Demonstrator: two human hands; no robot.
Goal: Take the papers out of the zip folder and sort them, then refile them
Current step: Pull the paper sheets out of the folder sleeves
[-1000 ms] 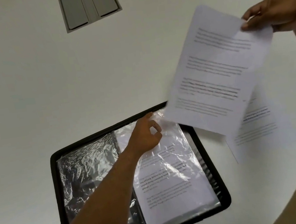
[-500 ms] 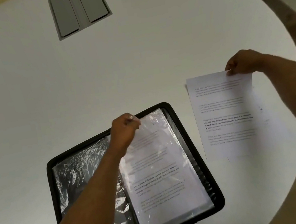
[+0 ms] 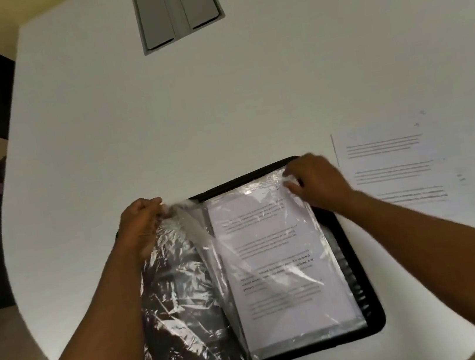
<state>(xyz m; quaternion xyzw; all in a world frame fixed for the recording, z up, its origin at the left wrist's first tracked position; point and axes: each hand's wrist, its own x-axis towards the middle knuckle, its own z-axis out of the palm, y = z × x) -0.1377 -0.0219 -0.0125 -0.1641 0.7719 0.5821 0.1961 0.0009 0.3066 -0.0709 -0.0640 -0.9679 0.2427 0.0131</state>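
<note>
Since prior frame: right hand [image 3: 313, 182] released sheet, moved to folder [image 3: 361, 256], now pinching sleeve [image 3: 275, 254] top corner. Left hand [image 3: 141, 222] gripping turned sleeve edge. Removed sheets [image 3: 398, 174] flat on tabletop [image 3: 158, 114], just right of folder. Remaining: paper in sleeve, sorting, refiling.

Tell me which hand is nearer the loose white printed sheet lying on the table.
Right. The right hand is at the black zip folder's top right corner, just beside the loose white printed sheet; the left hand grips crinkled plastic sleeve across the folder.
</note>
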